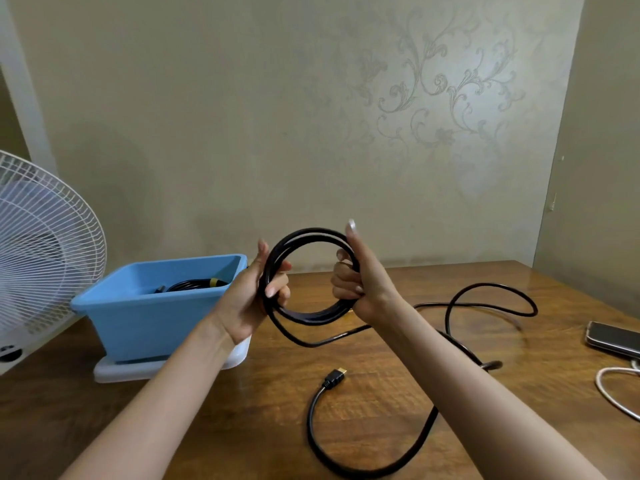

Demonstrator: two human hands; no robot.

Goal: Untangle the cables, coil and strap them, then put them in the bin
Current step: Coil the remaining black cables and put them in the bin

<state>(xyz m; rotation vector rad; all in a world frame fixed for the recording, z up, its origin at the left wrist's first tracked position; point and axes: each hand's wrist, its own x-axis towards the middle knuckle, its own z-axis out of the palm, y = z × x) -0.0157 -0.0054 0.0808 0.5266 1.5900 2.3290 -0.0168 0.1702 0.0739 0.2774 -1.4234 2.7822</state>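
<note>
The bin (pixel 152 317) at the table's (pixel 263 414) left edge holds one coiled cable (pixel 194 284). Left hand (pixel 249 299) and right hand (pixel 360 285) each grip a side of the black coil (pixel 308 233) above mid-table, and its tail (pixel 491 289) trails right. It looks springy and fairly stiff, so it is best held where the turns bunch.

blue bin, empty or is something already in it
Not empty. A coiled black cable with a yellow band lies inside the blue bin, seen over its rim.
</note>
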